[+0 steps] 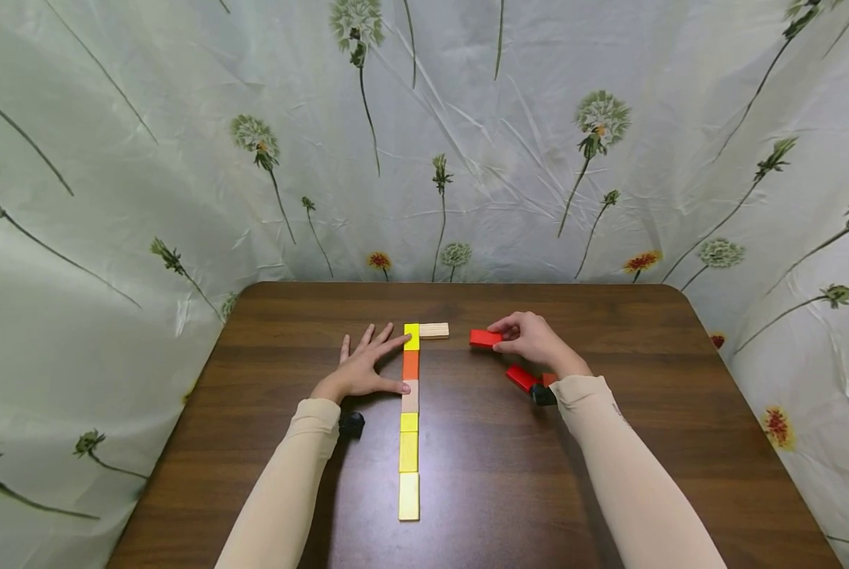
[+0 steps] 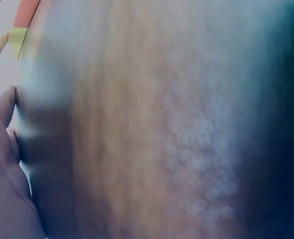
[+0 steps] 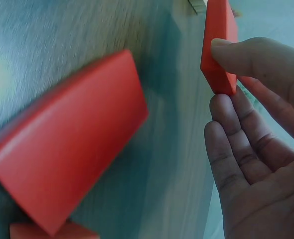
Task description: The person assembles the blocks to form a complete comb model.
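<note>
My right hand (image 1: 534, 340) pinches one end of a red wooden block (image 1: 481, 338) between thumb and fingers, by the far side of the table. In the right wrist view the thumb presses on the face of that block. Left of it, a straight row of coloured blocks runs toward me, with a yellow block (image 1: 412, 345) at its far end. A bare-wood block (image 1: 435, 331) juts rightward from there. My left hand (image 1: 359, 374) is spread beside the row, index fingertip at the yellow block and thumb tip at a plain wood block (image 1: 410, 401).
A second red block (image 1: 520, 377) lies under my right wrist, with an orange-red block (image 1: 549, 379) partly hidden beside it. Nearer me the row continues through yellow blocks to a pale yellow one (image 1: 409, 498). A flowered curtain (image 1: 510, 158) hangs behind the brown table (image 1: 268, 316).
</note>
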A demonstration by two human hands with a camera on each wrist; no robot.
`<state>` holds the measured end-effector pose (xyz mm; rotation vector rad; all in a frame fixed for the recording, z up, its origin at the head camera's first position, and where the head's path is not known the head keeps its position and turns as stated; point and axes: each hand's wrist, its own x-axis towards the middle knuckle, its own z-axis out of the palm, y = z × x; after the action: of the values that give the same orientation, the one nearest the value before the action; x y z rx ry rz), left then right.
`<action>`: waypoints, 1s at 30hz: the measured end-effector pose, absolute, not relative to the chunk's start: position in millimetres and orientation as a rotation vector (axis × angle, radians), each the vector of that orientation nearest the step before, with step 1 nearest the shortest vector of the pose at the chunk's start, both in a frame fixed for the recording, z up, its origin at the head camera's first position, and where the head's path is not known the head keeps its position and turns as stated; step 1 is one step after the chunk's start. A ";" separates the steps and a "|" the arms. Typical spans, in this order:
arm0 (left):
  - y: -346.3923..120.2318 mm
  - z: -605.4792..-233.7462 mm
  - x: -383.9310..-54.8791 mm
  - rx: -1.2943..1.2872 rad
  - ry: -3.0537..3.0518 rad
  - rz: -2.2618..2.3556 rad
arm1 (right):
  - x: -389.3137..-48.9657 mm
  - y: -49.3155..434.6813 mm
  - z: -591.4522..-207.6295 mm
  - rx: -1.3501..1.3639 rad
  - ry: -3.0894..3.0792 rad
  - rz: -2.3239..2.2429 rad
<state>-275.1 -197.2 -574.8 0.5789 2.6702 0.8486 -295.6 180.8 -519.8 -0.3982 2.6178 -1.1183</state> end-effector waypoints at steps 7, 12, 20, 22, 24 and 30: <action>-199.4 -582.9 -282.3 0.583 2.678 0.851 | -295.6 166.2 -519.3 -0.405 2.604 -1.105; -198.6 -583.1 -282.4 0.573 2.671 0.840 | -293.1 154.6 -520.3 -0.391 2.579 -1.133; -197.8 -579.8 -279.8 0.571 2.670 0.852 | -294.1 141.6 -523.5 -0.458 2.578 -1.119; -197.4 -578.2 -278.8 0.573 2.669 0.860 | -294.2 138.4 -524.5 -0.478 2.576 -1.117; -197.2 -577.5 -278.2 0.572 2.668 0.861 | -294.0 135.0 -525.4 -0.492 2.574 -1.120; -196.9 -574.8 -277.4 0.577 2.662 0.850 | -293.4 125.0 -526.9 -0.511 2.563 -1.110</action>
<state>-277.4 -196.9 -574.8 0.5767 2.6618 0.8497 -293.4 125.0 -526.9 -0.5107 2.5632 -1.1099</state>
